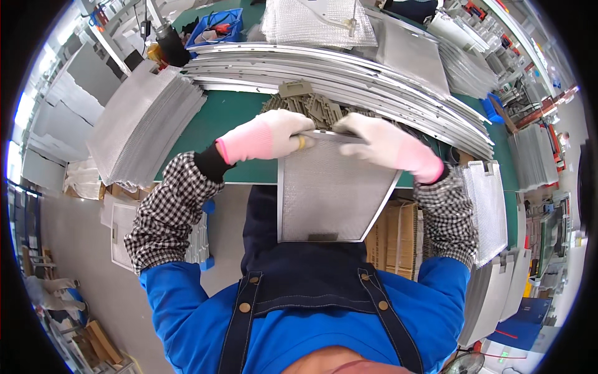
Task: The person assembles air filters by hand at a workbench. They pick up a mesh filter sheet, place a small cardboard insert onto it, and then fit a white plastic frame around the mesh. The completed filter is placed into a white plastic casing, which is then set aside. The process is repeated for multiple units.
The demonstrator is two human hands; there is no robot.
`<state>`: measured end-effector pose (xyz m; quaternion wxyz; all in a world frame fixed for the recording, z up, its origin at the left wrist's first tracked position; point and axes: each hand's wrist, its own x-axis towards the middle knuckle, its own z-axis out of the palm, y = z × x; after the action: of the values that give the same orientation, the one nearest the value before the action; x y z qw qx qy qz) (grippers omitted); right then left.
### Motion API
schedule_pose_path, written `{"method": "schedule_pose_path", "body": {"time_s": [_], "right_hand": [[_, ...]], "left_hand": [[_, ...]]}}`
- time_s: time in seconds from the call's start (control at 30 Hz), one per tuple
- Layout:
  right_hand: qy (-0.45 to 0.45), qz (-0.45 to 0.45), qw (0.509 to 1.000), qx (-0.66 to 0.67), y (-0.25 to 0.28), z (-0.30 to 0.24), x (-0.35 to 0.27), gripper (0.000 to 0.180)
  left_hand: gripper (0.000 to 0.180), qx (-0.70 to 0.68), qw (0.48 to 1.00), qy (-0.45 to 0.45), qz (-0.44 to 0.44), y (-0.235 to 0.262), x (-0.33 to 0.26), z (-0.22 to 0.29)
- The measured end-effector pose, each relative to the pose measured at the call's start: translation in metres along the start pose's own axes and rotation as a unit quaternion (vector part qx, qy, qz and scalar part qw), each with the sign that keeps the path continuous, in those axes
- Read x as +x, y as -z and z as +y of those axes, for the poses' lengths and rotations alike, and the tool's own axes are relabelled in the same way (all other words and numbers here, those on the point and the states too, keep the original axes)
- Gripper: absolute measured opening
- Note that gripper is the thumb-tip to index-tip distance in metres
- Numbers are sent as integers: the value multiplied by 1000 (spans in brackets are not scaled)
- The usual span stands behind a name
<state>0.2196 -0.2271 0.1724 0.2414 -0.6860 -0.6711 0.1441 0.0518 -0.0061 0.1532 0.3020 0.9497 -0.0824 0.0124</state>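
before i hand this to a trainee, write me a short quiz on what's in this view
1. True or false: the person's left hand and right hand are both at the near edge of the framed mesh panel.
2. Multiple choice: the pile of small parts just beyond the panel is a) bright red, b) olive-brown, c) white.
3. Fill in: the blue bin at the far side of the table is toward the person's ____.

Key: 1. False, both are at its far edge; 2. b; 3. left.
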Motion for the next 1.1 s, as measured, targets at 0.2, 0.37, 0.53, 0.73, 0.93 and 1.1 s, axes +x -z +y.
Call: {"method": "schedule_pose_path", "body": {"time_s": [0.2, 0.37, 0.53, 0.73, 0.93, 1.1], "right_hand": [[-29, -49, 998, 39, -17, -3, 20, 25], [-31, -68, 992, 97, -15, 2, 13, 26], [-30, -73, 993, 92, -11, -1, 5, 25], [-52, -121, 982, 136, 0, -9, -3, 39], [-41, -290, 930, 221, 25, 6, -6, 52], [-58, -278, 935, 212, 19, -6, 0, 49]], "left_hand": [[40, 43, 992, 27, 112, 7, -20, 4], [33, 26, 968, -5, 250, -44, -24, 7], [92, -222, 894, -36, 388, -91, -7, 22], [99, -302, 847, 37, 436, -103, -11, 39], [32, -284, 885, 33, 368, -93, -44, 69], [36, -276, 871, 41, 405, -86, -53, 76]]}}
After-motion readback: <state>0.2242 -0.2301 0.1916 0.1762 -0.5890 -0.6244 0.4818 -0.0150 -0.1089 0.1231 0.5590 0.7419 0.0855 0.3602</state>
